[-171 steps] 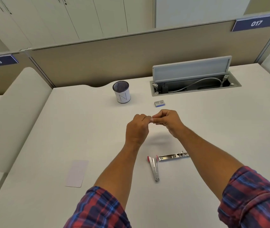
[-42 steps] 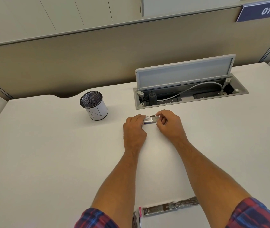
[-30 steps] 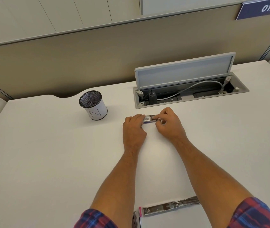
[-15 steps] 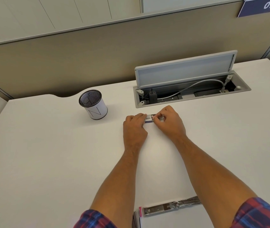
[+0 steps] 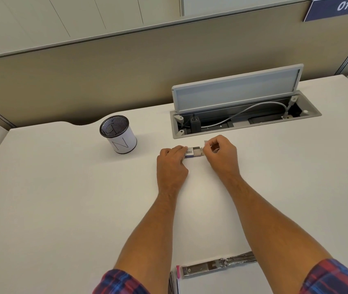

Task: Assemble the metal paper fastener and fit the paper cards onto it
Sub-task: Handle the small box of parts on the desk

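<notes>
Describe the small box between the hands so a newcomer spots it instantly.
Start at the open cable hatch set into the desk. Just in front of its left end lies a small box, the left hand holding one end, the right hand at the other. Only it carries a printed barcode label.

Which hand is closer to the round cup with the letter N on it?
Left. The left hand rests on the desk just right of the cup, holding a small box. The right hand is farther right, beyond that box.
</notes>
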